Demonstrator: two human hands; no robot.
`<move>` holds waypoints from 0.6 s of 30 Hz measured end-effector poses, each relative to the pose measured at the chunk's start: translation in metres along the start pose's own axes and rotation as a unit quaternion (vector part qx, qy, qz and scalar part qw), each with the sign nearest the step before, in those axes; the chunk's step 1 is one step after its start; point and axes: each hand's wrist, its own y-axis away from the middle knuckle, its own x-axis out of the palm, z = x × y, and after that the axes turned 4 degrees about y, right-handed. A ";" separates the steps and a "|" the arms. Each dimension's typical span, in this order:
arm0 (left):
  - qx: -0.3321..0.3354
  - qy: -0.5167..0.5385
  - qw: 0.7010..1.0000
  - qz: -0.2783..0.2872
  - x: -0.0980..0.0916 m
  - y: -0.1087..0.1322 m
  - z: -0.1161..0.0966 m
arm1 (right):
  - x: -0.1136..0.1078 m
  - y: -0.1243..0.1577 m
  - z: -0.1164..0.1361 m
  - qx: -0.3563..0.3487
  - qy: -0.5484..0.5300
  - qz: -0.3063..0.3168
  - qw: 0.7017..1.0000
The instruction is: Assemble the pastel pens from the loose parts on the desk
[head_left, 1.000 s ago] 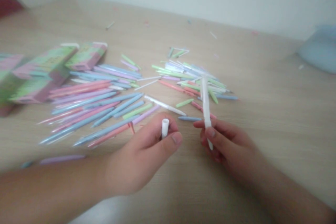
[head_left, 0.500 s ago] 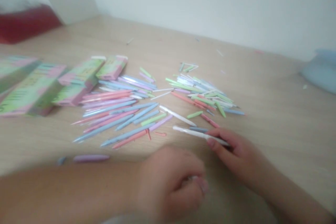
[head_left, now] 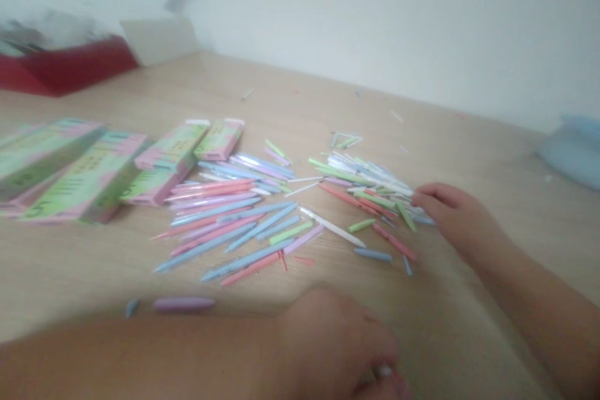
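Note:
My left hand is curled closed near the bottom middle; a small whitish bit shows between its fingers, too blurred to name. My right hand reaches in from the right, fingertips pinched together at the right end of a pile of thin pen parts in white, green, red and blue. What those fingertips hold is hidden. Left of the pile lie many pastel pen barrels in blue, pink and purple. A white barrel and a short grey-blue piece rest between the hands.
Green and pink pen boxes lie at the left. Behind them stand a red container and a white panel. A light-blue object is at the right edge. A purple barrel lies beside my left forearm.
My right hand has moved up and right to the pile; the white barrel it held no longer shows there. My left hand has shifted down and right, still closed. The view has tilted.

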 end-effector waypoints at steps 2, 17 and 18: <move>-0.004 -0.008 1.000 0.004 0.003 -0.004 0.003 | 0.008 -0.024 -0.001 0.011 -0.004 -0.027 1.000; 0.073 -0.108 0.991 0.010 0.026 -0.017 0.030 | 0.096 -0.101 0.073 -0.195 0.118 0.063 0.972; 0.073 -0.109 0.991 0.008 0.027 -0.017 0.031 | 0.097 -0.104 0.072 -0.203 0.138 0.080 0.966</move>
